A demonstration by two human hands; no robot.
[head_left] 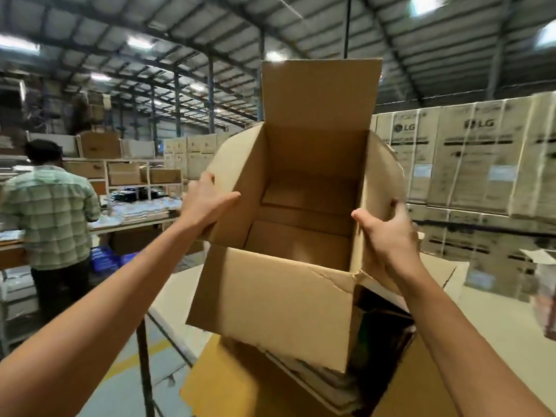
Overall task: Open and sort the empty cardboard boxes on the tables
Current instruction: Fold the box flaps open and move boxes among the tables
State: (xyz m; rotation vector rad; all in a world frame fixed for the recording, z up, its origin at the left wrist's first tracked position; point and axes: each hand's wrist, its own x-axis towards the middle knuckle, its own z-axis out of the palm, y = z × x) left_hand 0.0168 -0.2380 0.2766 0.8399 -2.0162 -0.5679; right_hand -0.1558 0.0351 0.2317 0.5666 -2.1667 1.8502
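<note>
An open, empty brown cardboard box [288, 305] is held up in front of me, its mouth tipped toward the camera and its four flaps spread out. My left hand [207, 203] grips the left side flap, thumb inside and fingers curled over the outside. Gripping the right side wall and flap is my right hand [388, 236], thumb on the inner edge. Below the held box lies another open brown box [240, 386] with dark contents showing at its right.
A white table [177, 299] stands under the boxes, with flat cardboard [445, 269] at its far right. A person in a checked shirt [51, 212] works at a bench on the left. Stacked large cartons [478, 164] line the right.
</note>
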